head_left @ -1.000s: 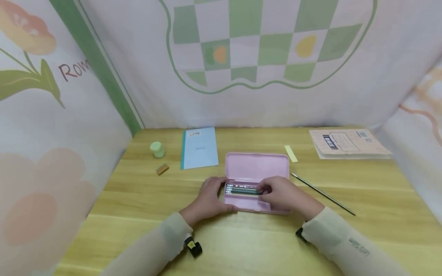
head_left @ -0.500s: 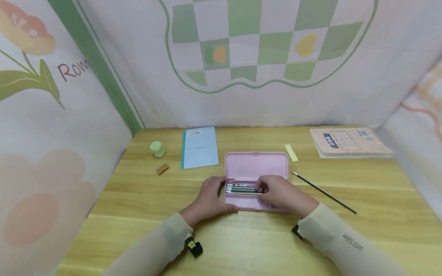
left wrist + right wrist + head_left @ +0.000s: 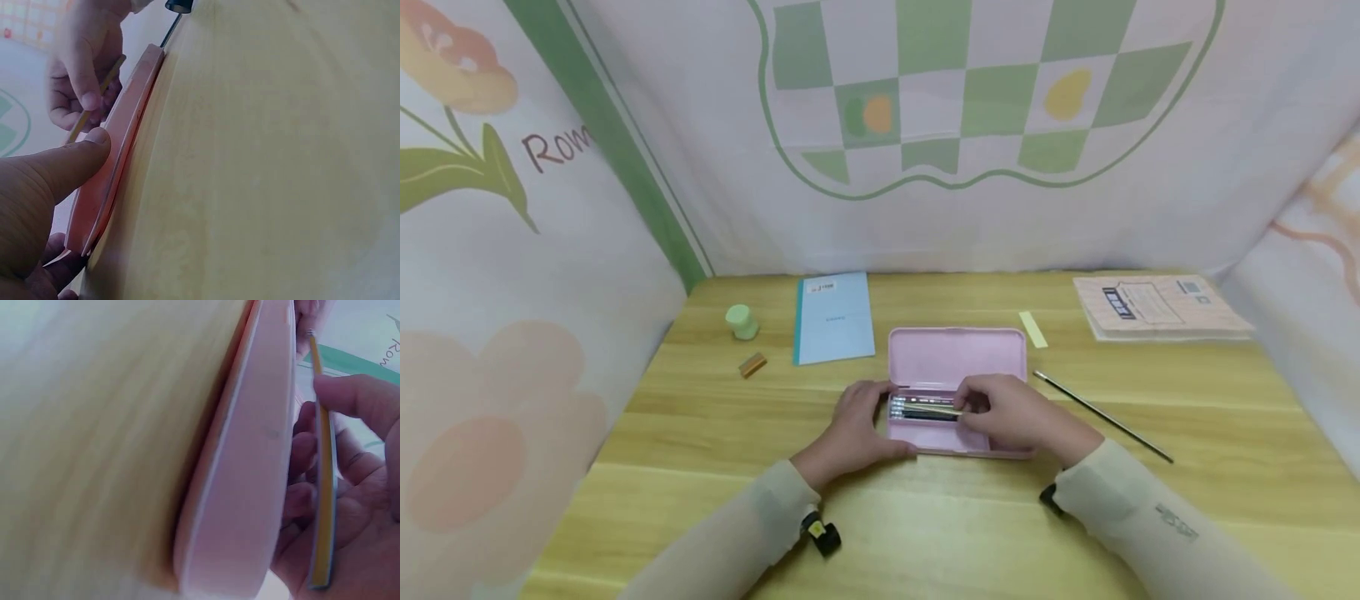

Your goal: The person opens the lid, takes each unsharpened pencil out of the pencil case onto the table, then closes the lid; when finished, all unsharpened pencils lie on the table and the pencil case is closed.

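An open pink pencil case (image 3: 940, 437) lies on the table with its lid tipped back. My left hand (image 3: 856, 427) grips its left end, thumb on the front wall and fingers at the far side. Several dark pencils (image 3: 925, 415) lie side by side in the case, eraser ends to the left. My right hand (image 3: 1011, 408) pinches a gold-yellow pencil (image 3: 323, 487) between thumb and fingers above the tray. In the right wrist view its shaft runs along the palm. The left wrist view shows this pencil (image 3: 112, 75) raised above the case's edge.
A dark pencil (image 3: 1105, 417) lies on the table (image 3: 925, 525) right of the case. Behind are a pale yellow strip (image 3: 1033, 330) and a pink-patterned book (image 3: 1161, 308). To the left are a blue notebook (image 3: 835, 321), a green cup-shaped item (image 3: 742, 322) and a small orange-brown block (image 3: 752, 365).
The gold-yellow pencil has come up from the front of the row and now crosses over the dark pencils in my right hand. My left hand stays on the case.
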`<state>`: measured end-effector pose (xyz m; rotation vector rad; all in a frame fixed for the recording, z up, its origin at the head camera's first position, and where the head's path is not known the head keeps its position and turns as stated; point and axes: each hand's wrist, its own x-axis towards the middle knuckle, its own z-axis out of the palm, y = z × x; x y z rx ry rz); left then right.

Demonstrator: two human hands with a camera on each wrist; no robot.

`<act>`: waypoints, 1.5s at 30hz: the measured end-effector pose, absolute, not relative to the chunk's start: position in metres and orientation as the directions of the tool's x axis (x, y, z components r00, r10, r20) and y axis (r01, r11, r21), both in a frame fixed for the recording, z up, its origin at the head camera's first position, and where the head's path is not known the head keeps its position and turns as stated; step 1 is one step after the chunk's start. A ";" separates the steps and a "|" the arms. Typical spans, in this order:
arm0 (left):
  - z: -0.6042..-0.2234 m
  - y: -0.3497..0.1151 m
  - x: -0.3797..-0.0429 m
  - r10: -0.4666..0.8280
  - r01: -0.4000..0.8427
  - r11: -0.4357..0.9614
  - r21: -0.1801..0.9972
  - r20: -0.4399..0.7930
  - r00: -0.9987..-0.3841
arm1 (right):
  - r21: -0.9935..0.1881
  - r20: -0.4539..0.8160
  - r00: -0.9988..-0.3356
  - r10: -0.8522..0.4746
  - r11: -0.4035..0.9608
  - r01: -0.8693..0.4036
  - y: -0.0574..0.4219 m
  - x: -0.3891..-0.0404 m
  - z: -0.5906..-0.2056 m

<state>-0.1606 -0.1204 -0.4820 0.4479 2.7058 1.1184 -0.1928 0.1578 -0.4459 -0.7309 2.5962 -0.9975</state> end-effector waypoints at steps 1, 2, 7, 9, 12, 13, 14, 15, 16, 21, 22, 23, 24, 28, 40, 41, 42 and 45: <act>-0.482 -0.120 -0.161 0.342 0.206 0.674 0.709 -0.052 -0.938 | -0.689 -0.057 -0.842 -0.537 0.631 -0.356 0.160 -0.193 -0.446; -0.483 -0.120 -0.161 0.342 0.207 0.676 0.708 -0.052 -0.938 | -0.697 -0.053 -0.846 -0.531 0.626 -0.349 0.162 -0.192 -0.447; -0.485 -0.119 -0.162 0.340 0.201 0.679 0.706 -0.061 -0.938 | -0.728 -0.073 -0.868 -0.491 0.622 -0.290 0.175 -0.191 -0.445; -0.486 -0.119 -0.162 0.340 0.195 0.678 0.709 -0.066 -0.938 | -0.732 -0.079 -0.876 -0.476 0.624 -0.273 0.182 -0.190 -0.442; -0.487 -0.119 -0.162 0.335 0.185 0.682 0.707 -0.076 -0.939 | -0.733 -0.072 -0.890 -0.450 0.629 -0.258 0.194 -0.188 -0.436; -0.488 -0.119 -0.162 0.332 0.182 0.681 0.710 -0.077 -0.940 | -0.730 -0.062 -0.895 -0.442 0.632 -0.262 0.199 -0.187 -0.433; -0.488 -0.119 -0.162 0.329 0.179 0.678 0.712 -0.076 -0.941 | -0.727 -0.052 -0.900 -0.432 0.634 -0.263 0.204 -0.187 -0.431; -0.488 -0.119 -0.162 0.326 0.178 0.679 0.713 -0.075 -0.942 | -0.721 -0.039 -0.906 -0.422 0.639 -0.267 0.209 -0.186 -0.429; -0.489 -0.120 -0.163 0.324 0.177 0.677 0.714 -0.074 -0.943 | -0.716 -0.031 -0.914 -0.404 0.647 -0.262 0.215 -0.185 -0.426; -0.491 -0.120 -0.165 0.320 0.174 0.681 0.711 -0.075 -0.944 | -0.672 -0.023 -0.950 -0.311 0.708 -0.215 0.249 -0.181 -0.417; -0.491 -0.121 -0.165 0.320 0.172 0.681 0.712 -0.077 -0.944 | -0.658 -0.028 -0.957 -0.289 0.726 -0.200 0.256 -0.180 -0.416; -0.491 -0.121 -0.165 0.320 0.172 0.681 0.712 -0.078 -0.944 | -0.643 -0.029 -0.963 -0.270 0.742 -0.188 0.264 -0.179 -0.416; -0.491 -0.121 -0.165 0.322 0.173 0.679 0.713 -0.077 -0.944 | -0.627 -0.033 -0.968 -0.247 0.759 -0.173 0.271 -0.179 -0.416; -0.490 -0.121 -0.164 0.321 0.172 0.673 0.719 -0.076 -0.944 | -0.589 -0.056 -0.981 -0.184 0.800 -0.117 0.297 -0.175 -0.418; -0.490 -0.122 -0.163 0.324 0.178 0.681 0.710 -0.075 -0.943 | -0.593 -0.152 -0.976 -0.157 0.804 -0.037 0.327 -0.180 -0.438; -0.489 -0.122 -0.162 0.324 0.177 0.680 0.712 -0.076 -0.943 | -0.594 -0.156 -0.975 -0.156 0.804 -0.033 0.327 -0.180 -0.438; -0.489 -0.122 -0.162 0.325 0.177 0.680 0.711 -0.076 -0.943 | -0.595 -0.160 -0.975 -0.155 0.803 -0.030 0.328 -0.181 -0.439; -0.487 -0.122 -0.162 0.322 0.172 0.681 0.711 -0.080 -0.943 | -0.592 -0.170 -0.973 -0.154 0.806 -0.024 0.328 -0.183 -0.439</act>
